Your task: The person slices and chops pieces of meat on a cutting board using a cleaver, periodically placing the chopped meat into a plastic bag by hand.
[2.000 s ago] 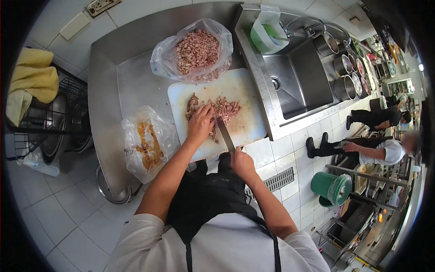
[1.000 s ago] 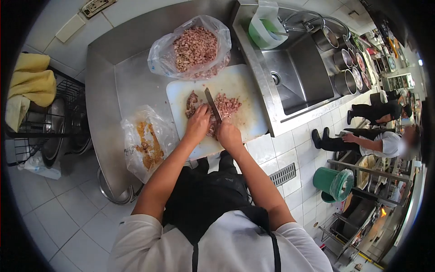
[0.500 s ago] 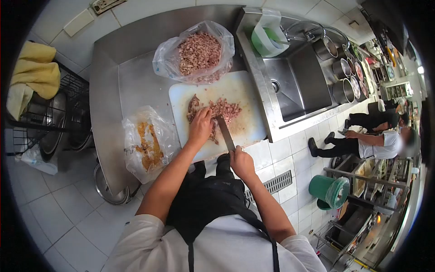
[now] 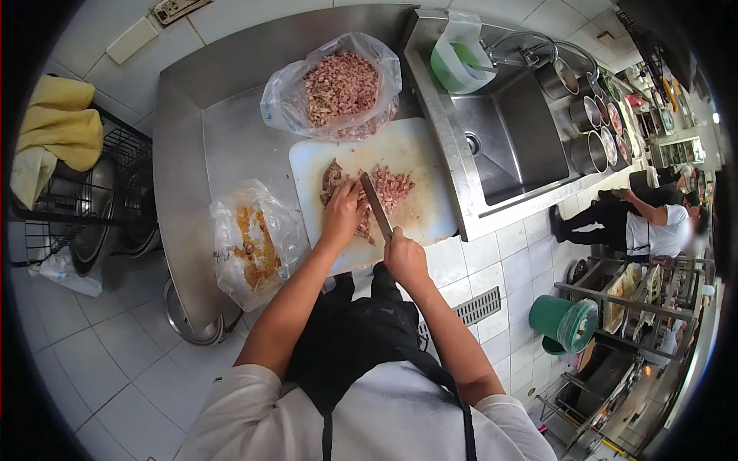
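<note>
My right hand is wrapped round the handle of a knife, whose blade lies across the meat on a white cutting board. My left hand presses on a piece of meat just left of the blade, its fingers bent and close together. Chopped meat is spread to the right of the blade. Behind the board a clear plastic bag holds a heap of diced meat. Another plastic bag with orange-brown residue lies left of the board.
A steel sink with a green container at its corner adjoins the counter on the right. Metal pots stand beyond. A green bin is on the floor. Co-workers stand at the far right. A wire rack is at left.
The knife and my right hand have moved slightly up and left over the meat after a back-and-forth movement. My left hand stays on the meat. The nearer co-worker has shifted, arm now raised.
</note>
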A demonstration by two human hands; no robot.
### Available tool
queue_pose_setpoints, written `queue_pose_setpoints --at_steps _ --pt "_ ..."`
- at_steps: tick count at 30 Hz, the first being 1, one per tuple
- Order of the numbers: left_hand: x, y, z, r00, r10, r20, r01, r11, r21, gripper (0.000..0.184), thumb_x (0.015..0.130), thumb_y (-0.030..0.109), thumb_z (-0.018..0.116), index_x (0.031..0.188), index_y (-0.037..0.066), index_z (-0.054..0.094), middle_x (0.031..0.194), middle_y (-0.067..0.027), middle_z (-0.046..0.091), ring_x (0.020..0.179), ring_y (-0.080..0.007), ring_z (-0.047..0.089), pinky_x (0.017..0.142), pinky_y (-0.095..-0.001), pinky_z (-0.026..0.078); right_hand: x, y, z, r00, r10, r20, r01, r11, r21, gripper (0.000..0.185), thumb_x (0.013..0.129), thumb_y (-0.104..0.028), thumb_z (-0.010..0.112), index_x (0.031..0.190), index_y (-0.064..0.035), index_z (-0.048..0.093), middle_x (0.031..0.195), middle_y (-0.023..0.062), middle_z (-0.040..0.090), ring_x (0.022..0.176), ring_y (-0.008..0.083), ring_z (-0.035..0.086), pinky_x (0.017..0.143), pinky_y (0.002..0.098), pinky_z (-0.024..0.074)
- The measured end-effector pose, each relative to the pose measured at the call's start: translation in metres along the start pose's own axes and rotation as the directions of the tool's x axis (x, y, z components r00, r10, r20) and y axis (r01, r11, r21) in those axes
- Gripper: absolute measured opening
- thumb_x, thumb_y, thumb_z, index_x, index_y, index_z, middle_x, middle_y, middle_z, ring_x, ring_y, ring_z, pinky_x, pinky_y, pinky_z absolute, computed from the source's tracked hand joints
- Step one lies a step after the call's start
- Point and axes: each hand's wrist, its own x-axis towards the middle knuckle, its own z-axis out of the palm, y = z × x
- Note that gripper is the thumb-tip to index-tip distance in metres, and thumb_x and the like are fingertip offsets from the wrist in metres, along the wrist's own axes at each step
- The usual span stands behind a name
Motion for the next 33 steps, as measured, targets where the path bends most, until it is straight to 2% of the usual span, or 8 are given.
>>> queue_pose_setpoints --at_steps 6,9,12,15,21,27,30,33 --pt "0.001 0.004 0.004 0.999 0.019 -0.047 -0.016 0.998 0.053 0.046 0.085 0.005 0.074 0.130 -0.006 0.064 0.133 -0.0208 0.062 0.128 -0.0378 0.058 0.108 -0.0438 0.051 0.007 -0.002 0.014 1.000 0.009 0.000 -0.009 0.998 -0.068 0.014 0.096 -0.010 0.060 0.087 -0.0026 0.053 0.064 0.0211 0.068 0.058 0.0375 0.072 0.054 0.0468 0.0583" --pt "0.004 -0.004 0.002 0.999 0.045 0.021 -0.047 0.996 0.071 0.041 0.085 0.002 0.070 0.125 -0.006 0.066 0.127 -0.0196 0.064 0.125 -0.0370 0.059 0.104 -0.0431 0.053 0.012 -0.005 0.018 0.999 0.027 0.016 -0.027 0.999 -0.027 0.011 0.094 -0.009 0.059 0.088 -0.0020 0.054 0.066 0.0230 0.069 0.061 0.0390 0.073 0.056 0.0477 0.0590" --pt "0.006 -0.007 0.002 0.994 0.113 0.003 -0.113 0.989 0.096 0.037 0.084 0.001 0.069 0.120 -0.006 0.069 0.123 -0.0186 0.064 0.123 -0.0362 0.060 0.101 -0.0422 0.054 0.024 -0.003 0.026 0.999 0.016 0.039 -0.016 1.000 0.012 0.011 0.094 -0.010 0.058 0.090 -0.0003 0.055 0.069 0.0251 0.069 0.065 0.0420 0.073 0.059 0.0499 0.0597" --pt "0.008 -0.006 -0.001 0.995 0.077 0.056 -0.084 0.989 0.126 0.033 0.086 0.003 0.069 0.118 -0.006 0.070 0.125 -0.0180 0.065 0.122 -0.0355 0.060 0.101 -0.0419 0.054 0.046 -0.006 0.031 0.999 0.030 0.034 -0.033 0.995 0.090 0.012 0.093 -0.010 0.058 0.092 0.0020 0.056 0.071 0.0270 0.070 0.067 0.0452 0.072 0.063 0.0528 0.0596" --pt "0.005 -0.001 0.006 0.995 0.053 -0.080 -0.045 0.994 0.099 0.035 0.086 0.007 0.074 0.118 -0.007 0.070 0.129 -0.0165 0.066 0.122 -0.0347 0.060 0.104 -0.0424 0.052 0.049 -0.001 0.024 1.000 0.017 0.026 -0.020 0.992 0.126 0.015 0.095 -0.011 0.058 0.095 0.0036 0.056 0.072 0.0282 0.069 0.067 0.0462 0.072 0.063 0.0548 0.0587" --pt "0.001 -0.003 0.012 0.997 -0.006 -0.077 0.012 0.996 0.083 0.041 0.086 0.008 0.076 0.124 -0.005 0.068 0.131 -0.0169 0.066 0.123 -0.0358 0.059 0.107 -0.0429 0.050 -0.018 0.029 -0.001 0.981 0.038 0.189 -0.044 0.999 0.026 0.018 0.098 -0.014 0.059 0.093 0.0023 0.054 0.070 0.0279 0.069 0.066 0.0462 0.071 0.061 0.0546 0.0579" --pt "-0.002 -0.004 0.012 0.992 -0.018 -0.126 0.024 0.999 0.047 0.041 0.085 0.007 0.078 0.123 -0.004 0.069 0.132 -0.0179 0.067 0.121 -0.0379 0.062 0.105 -0.0449 0.051 -0.014 0.025 -0.011 0.988 0.010 0.156 -0.011 1.000 0.008 0.018 0.099 -0.014 0.059 0.091 0.0012 0.053 0.068 0.0269 0.068 0.064 0.0452 0.071 0.059 0.0542 0.0574" --pt "-0.005 -0.005 0.011 0.992 -0.101 -0.075 0.102 0.995 0.014 0.048 0.087 0.009 0.077 0.131 -0.004 0.065 0.134 -0.0181 0.065 0.125 -0.0383 0.059 0.107 -0.0450 0.050 -0.005 0.016 -0.009 0.999 -0.020 0.045 0.018 0.998 0.060 0.017 0.098 -0.013 0.059 0.090 0.0000 0.053 0.066 0.0249 0.067 0.061 0.0436 0.070 0.056 0.0526 0.0572"
